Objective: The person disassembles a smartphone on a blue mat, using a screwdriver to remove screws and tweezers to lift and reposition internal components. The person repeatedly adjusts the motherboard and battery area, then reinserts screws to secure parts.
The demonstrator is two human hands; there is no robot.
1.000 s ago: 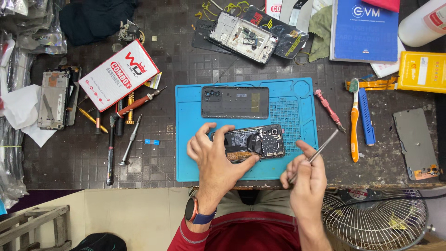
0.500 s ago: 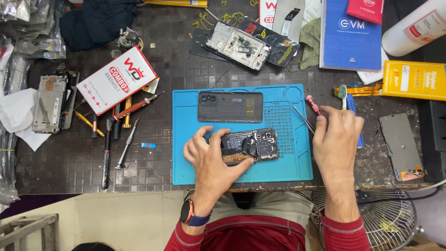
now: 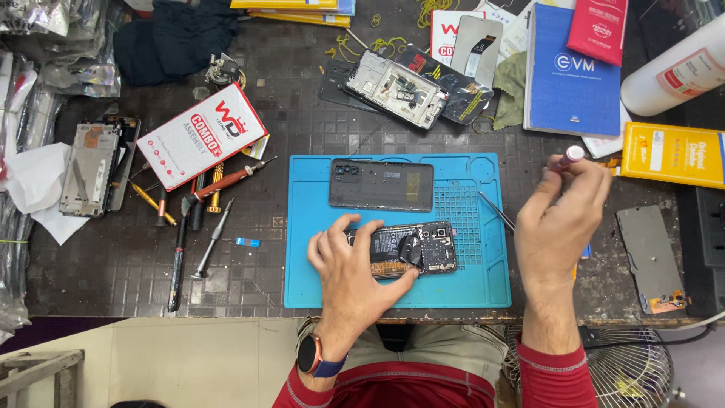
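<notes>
At a cluttered repair bench, we look down on our two hands at work over a blue silicone mat (image 3: 468, 291). Our left hand (image 3: 349, 264) lies spread over the opened smartphone (image 3: 423, 248), fingers wide across its left half and thumb pressed along its lower edge, pinning it to the mat. The phone rests flat at the mat's centre, its circuit board and black internals showing at the right end.

Our right hand (image 3: 557, 223) hovers at three o'clock from the phone, off the mat's right edge, fingers closed around a pink-handled screwdriver (image 3: 568, 159) whose cap shows above the fingertips. We also see thin metal tweezers (image 3: 496, 211) slanting out from under that hand over the mat's grid; whether the hand grips them too, we cannot tell.

At twelve o'clock from the phone, the detached dark back cover (image 3: 381, 185) lies on the mat, camera openings at its left. At nine to ten o'clock, off the mat, loose screwdrivers (image 3: 214, 238) lie scattered below a white and red box (image 3: 200, 136). A bare phone frame (image 3: 92, 168) sits at the far left. At two o'clock we see a blue booklet (image 3: 565, 72), with a yellow box (image 3: 672, 153) at its lower right.
</notes>
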